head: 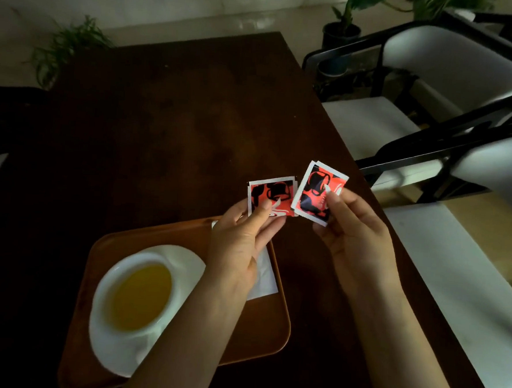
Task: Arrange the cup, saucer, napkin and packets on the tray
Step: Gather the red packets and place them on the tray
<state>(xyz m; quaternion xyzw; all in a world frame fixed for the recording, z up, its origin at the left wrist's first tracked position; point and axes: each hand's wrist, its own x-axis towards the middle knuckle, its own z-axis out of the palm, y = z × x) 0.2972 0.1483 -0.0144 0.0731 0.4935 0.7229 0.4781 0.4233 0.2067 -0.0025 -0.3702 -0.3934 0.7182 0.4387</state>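
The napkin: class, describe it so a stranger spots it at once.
Find the orange tray on the dark table. Along its right edge, beside the saucer, lies the napkin, partly under the left hand. It is the only flat white rectangle there.

Cup [140, 294] on saucer [119, 353], napkin [266, 280] right

dark wood table [169, 122] | 2 white-cushioned black chairs [454, 74] | potted plants [343, 28]

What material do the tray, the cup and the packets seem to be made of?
Orange-brown rectangular tray: probably moulded plastic, smooth with rounded rim. White round cup holding yellow liquid: likely glazed ceramic, glossy. Red-and-black square packets: seemingly printed paper or foil with white edges.
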